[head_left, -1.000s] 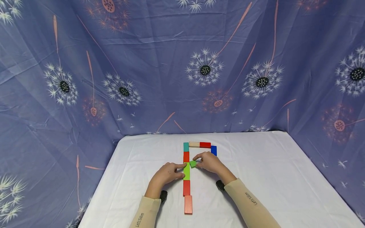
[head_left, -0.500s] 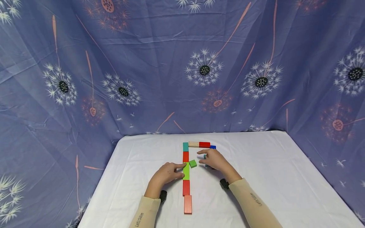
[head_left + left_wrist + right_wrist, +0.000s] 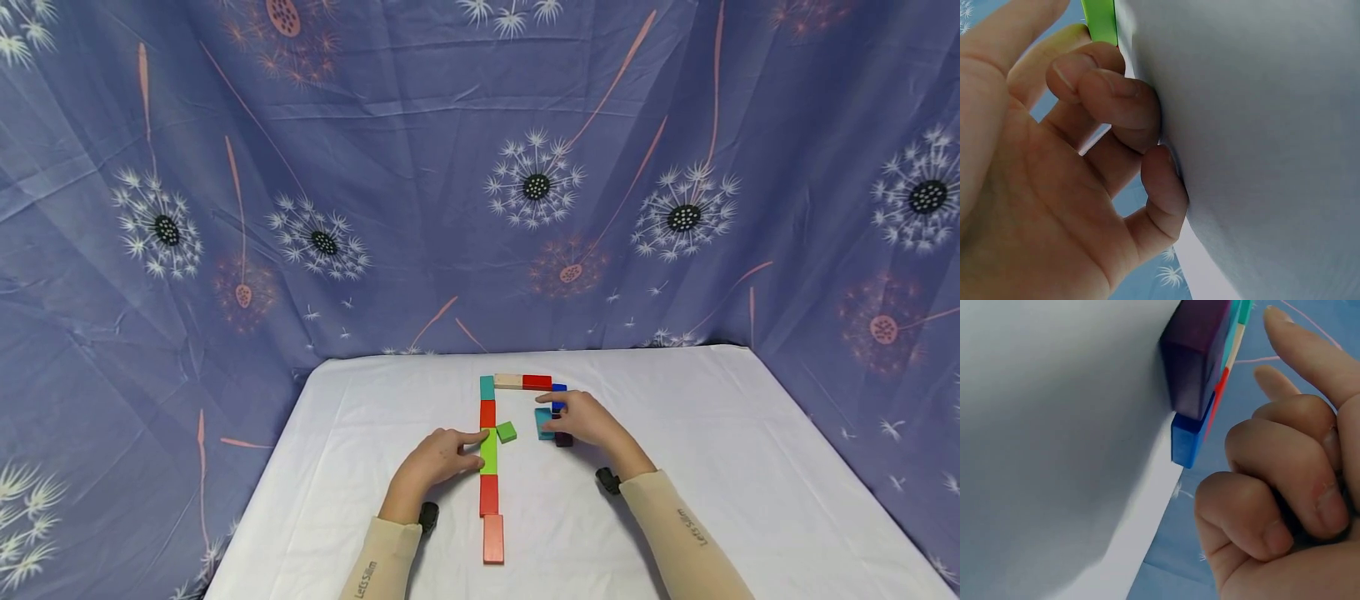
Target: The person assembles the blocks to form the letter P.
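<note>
In the head view my left hand (image 3: 438,454) rests its index finger and thumb at the left side of a lime green block (image 3: 489,452). That block lies in a column of blocks, and its end shows as a green block (image 3: 1101,22) in the left wrist view. My right hand (image 3: 588,419) hovers by a teal block (image 3: 543,423), thumb and index finger apart, the other fingers curled in. Whether the thumb touches the teal block I cannot tell. Beside it stands a dark purple block (image 3: 1194,362), partly covered in the head view. A small green block (image 3: 507,432) lies tilted near the column.
The column also has a teal block (image 3: 487,387), red blocks (image 3: 488,495) and a salmon block (image 3: 493,539). A cream block (image 3: 508,381) and a red block (image 3: 537,382) run along the back to a blue block (image 3: 558,396). White cloth (image 3: 360,433) covers the table.
My right hand has let go of the small green block and moved right, to the teal block. That green block stays by the column. The left hand has hardly moved.
</note>
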`<state>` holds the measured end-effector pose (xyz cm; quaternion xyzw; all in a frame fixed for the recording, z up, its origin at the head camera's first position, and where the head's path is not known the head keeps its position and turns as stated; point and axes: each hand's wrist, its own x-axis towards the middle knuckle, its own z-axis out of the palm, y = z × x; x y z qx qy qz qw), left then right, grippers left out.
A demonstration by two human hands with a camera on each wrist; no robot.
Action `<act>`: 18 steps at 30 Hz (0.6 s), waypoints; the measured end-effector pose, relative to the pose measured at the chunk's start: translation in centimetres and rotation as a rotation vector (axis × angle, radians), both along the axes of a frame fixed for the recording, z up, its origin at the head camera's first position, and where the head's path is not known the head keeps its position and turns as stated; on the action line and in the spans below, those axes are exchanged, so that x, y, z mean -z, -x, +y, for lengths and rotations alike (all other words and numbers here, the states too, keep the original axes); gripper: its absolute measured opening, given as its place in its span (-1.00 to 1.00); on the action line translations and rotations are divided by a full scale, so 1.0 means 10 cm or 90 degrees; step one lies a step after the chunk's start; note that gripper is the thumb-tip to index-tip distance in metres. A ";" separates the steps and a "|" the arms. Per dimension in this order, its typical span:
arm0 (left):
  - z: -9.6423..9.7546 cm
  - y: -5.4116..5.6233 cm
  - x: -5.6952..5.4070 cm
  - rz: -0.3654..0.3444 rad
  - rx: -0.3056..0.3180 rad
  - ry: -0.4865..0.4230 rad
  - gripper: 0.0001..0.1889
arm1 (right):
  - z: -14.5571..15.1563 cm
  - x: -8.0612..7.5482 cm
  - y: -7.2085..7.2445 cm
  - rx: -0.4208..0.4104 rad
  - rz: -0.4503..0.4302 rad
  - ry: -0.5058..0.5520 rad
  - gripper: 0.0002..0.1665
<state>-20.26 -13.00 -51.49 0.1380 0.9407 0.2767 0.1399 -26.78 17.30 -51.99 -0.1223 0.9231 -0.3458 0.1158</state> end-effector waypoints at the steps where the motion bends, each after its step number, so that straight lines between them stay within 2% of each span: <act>1: 0.00 0.00 0.00 0.001 0.000 -0.001 -0.43 | 0.02 0.01 0.01 0.002 -0.003 -0.002 -0.39; 12: 0.00 0.00 -0.01 0.020 0.016 -0.011 -0.43 | 0.08 0.07 0.01 0.027 0.027 -0.068 -0.48; 18: 0.00 0.00 0.00 0.009 0.008 -0.010 -0.42 | 0.03 0.06 -0.03 0.045 0.028 -0.083 -0.46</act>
